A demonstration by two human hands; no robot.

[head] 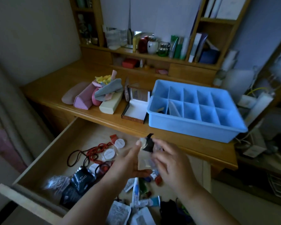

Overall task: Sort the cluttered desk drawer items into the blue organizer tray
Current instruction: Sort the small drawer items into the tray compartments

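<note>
Above the open drawer (pixel 58 153), with the blue organizer tray (pixel 196 127) at one o'clock, your left hand (pixel 128 161) and right hand (pixel 170 161) both pinch a light, crinkly clear packet (pixel 144 161); grip its edges.

One blue organizer tray (pixel 191 125) with ten compartments, four glasses cases (pixel 110 103), one open drawer (pixel 44 153), two hands (pixel 172 161).

Dim room: a wooden worktop (pixel 91 111) runs beyond the hands, wooden shelves (pixel 152 53) rising behind it against pale walls (pixel 31 38).
</note>
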